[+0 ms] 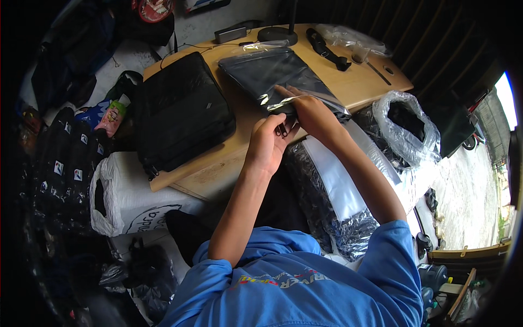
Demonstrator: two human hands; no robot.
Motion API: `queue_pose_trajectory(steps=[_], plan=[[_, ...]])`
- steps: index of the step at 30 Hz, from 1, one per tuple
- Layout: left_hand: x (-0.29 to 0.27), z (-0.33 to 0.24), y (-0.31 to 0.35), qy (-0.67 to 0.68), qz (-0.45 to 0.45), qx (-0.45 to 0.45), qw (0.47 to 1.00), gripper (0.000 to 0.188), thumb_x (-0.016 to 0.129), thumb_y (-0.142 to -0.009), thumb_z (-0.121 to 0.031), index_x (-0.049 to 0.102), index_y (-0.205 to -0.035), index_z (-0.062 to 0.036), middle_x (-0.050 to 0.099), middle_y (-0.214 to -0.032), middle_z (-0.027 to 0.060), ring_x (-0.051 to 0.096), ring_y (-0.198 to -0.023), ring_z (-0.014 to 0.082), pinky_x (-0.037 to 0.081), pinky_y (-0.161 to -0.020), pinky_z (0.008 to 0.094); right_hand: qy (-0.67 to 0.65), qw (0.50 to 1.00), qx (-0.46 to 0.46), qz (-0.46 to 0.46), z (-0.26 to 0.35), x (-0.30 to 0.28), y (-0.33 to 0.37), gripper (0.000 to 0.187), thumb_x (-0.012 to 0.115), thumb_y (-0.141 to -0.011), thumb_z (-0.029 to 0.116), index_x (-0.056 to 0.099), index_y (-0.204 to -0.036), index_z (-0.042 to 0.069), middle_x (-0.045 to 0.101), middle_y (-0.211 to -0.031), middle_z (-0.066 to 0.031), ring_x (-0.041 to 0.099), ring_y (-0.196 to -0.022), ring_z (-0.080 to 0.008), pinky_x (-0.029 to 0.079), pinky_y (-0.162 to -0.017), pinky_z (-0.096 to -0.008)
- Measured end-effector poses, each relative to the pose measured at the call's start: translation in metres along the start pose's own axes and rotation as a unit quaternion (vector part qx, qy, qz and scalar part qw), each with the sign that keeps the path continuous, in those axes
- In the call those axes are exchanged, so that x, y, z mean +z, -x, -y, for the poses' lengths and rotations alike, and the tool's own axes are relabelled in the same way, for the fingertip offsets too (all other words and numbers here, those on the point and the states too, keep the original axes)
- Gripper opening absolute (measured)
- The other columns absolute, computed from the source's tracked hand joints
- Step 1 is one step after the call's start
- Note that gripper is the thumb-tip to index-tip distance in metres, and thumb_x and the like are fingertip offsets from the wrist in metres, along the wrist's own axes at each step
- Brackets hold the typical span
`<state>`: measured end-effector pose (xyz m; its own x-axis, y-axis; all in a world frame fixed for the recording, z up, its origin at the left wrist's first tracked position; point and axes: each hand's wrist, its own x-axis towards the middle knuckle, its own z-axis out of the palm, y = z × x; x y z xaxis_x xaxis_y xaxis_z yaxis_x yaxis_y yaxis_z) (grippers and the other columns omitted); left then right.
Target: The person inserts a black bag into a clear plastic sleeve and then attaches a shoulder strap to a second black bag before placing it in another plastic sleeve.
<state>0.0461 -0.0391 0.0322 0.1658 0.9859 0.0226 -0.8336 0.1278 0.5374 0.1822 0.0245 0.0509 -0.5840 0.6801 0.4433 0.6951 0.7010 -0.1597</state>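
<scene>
On the table in front of me lies a flat black bag (pixel 272 71) in a clear plastic sleeve (pixel 321 94), its near end toward me. At this near corner my left hand (pixel 267 143) is closed on the bag's edge, palm turned up. Small black zipper pulls (pixel 281 129) hang by its fingers. My right hand (pixel 313 113) rests on top of the sleeve, fingers stretched across the shiny plastic; its thumb is hidden. To the left, a larger black laptop bag (pixel 182 109) lies flat and reaches over the table's near edge.
The wooden table (pixel 370 87) also bears a black strap (pixel 326 50), a lamp base (pixel 278 36) and crumpled clear plastic (pixel 354 39). Clear sleeves (pixel 335 177) lie on a wrapped bundle (pixel 310 182) beside my right arm. A white sack (pixel 122 182) stands at the left.
</scene>
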Motion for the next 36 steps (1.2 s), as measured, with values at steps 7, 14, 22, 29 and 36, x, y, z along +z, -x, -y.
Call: queue_pose_trajectory(steps=[7,14,22,29,36], plan=[[0.007,-0.007,-0.010,-0.057,0.076,0.091,0.991,0.027,0.044,-0.080,0.000,0.052,-0.106,0.0035,0.058,-0.107,0.0119,0.058,-0.104,0.0220,0.048,-0.095,0.0372,-0.082,0.995,0.031,-0.058,0.008,-0.034,-0.018,0.055,0.051,-0.073,-0.005,0.049,-0.128,0.002,0.060,-0.107,-0.0239,0.061,-0.095,-0.0362,0.049,-0.081,-0.0406],[0.105,-0.001,-0.056,-0.471,0.075,0.522,0.707,0.041,0.070,-0.072,-0.016,0.054,-0.105,0.0025,0.057,-0.097,0.0191,0.056,-0.092,0.0331,0.046,-0.083,0.0394,-0.349,0.870,0.135,-0.322,-0.002,-0.077,-0.010,0.021,0.058,-0.081,0.005,0.061,-0.101,-0.002,0.066,-0.086,-0.0101,0.064,-0.078,-0.0174,0.049,-0.069,-0.0287],[0.142,0.043,-0.057,-0.746,0.180,0.350,0.538,0.016,0.064,-0.074,-0.014,0.063,-0.084,-0.0023,0.062,-0.086,0.0146,0.061,-0.087,0.0304,0.053,-0.071,0.0381,-0.758,0.522,0.077,-0.382,-0.014,-0.048,0.057,0.028,0.050,-0.092,0.011,0.046,-0.119,0.001,0.055,-0.110,-0.0118,0.059,-0.100,-0.0212,0.051,-0.084,-0.0337],[0.109,0.103,-0.069,-0.825,0.264,0.401,0.297,0.011,0.061,-0.072,-0.010,0.063,-0.081,-0.0038,0.063,-0.082,0.0087,0.066,-0.076,0.0201,0.055,-0.059,0.0312,-0.812,0.428,0.152,-0.366,-0.028,0.029,0.110,0.039,0.053,-0.092,0.026,0.047,-0.124,0.005,0.055,-0.114,-0.0077,0.056,-0.104,-0.0219,0.048,-0.087,-0.0370],[0.087,0.147,-0.049,-0.823,0.368,0.398,0.169,0.011,0.062,-0.069,-0.010,0.065,-0.078,-0.0032,0.063,-0.076,0.0091,0.066,-0.068,0.0211,0.055,-0.057,0.0297,-0.851,0.359,0.129,-0.361,-0.033,0.042,0.133,0.023,0.053,-0.092,0.022,0.055,-0.108,0.005,0.059,-0.101,-0.0062,0.057,-0.093,-0.0192,0.049,-0.081,-0.0367]])
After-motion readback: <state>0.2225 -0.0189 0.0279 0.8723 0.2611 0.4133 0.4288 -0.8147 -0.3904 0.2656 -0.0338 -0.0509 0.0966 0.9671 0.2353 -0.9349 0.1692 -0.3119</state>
